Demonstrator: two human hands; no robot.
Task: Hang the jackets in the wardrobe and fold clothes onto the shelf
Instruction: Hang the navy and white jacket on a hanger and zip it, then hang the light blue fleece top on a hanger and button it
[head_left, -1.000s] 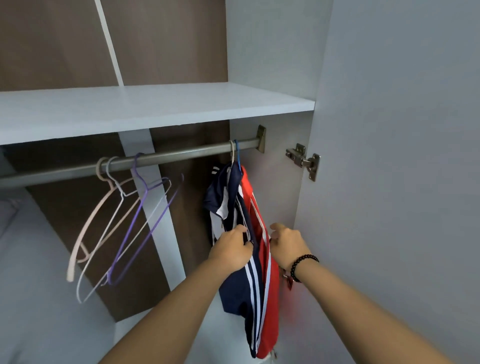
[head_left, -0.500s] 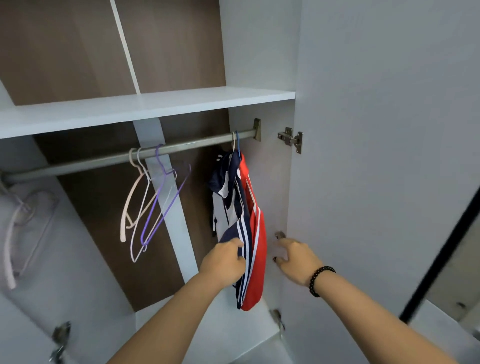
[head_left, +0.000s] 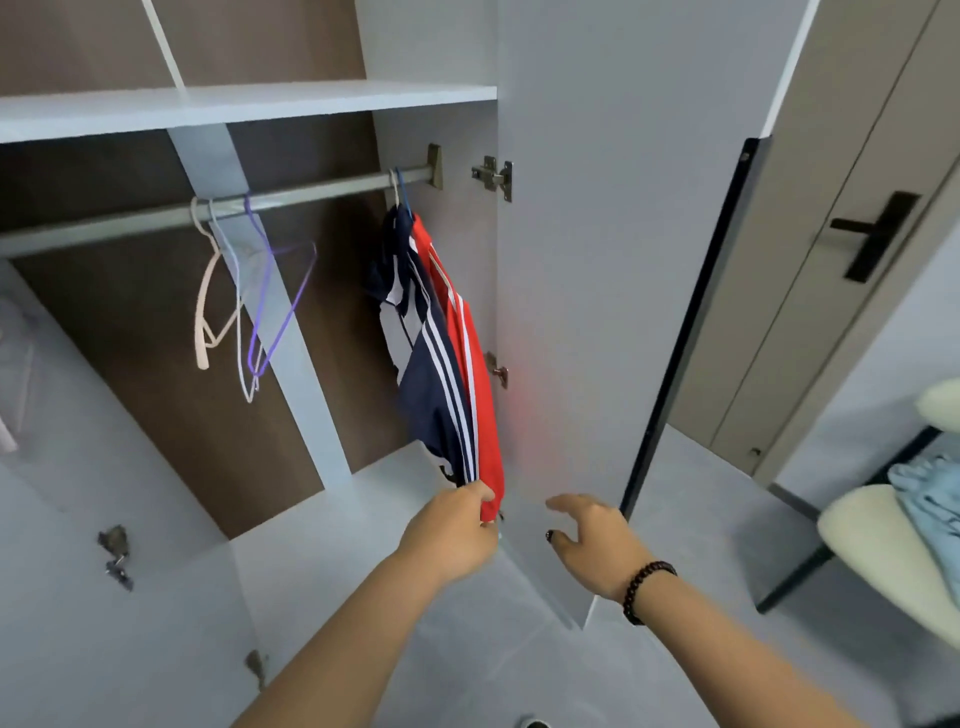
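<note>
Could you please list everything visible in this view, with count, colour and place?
jackets: two, navy with white stripes and red, hanging at the rail's right end
rail: one, grey metal, under the shelf
shelf: one, white, above the rail
empty hangers: three, cream, white and purple, mid-rail
wardrobe door: one, grey, open at right
light blue clothes: pile, far right edge
left hand: pinches the jackets' bottom hem
right hand: open, beaded bracelet, near the door

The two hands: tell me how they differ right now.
The left hand pinches the hem of the navy jacket; the right hand holds nothing, fingers spread and relaxed. The right wrist wears a dark bead bracelet; the left wrist is bare. Both reach toward the wardrobe's right side.
</note>
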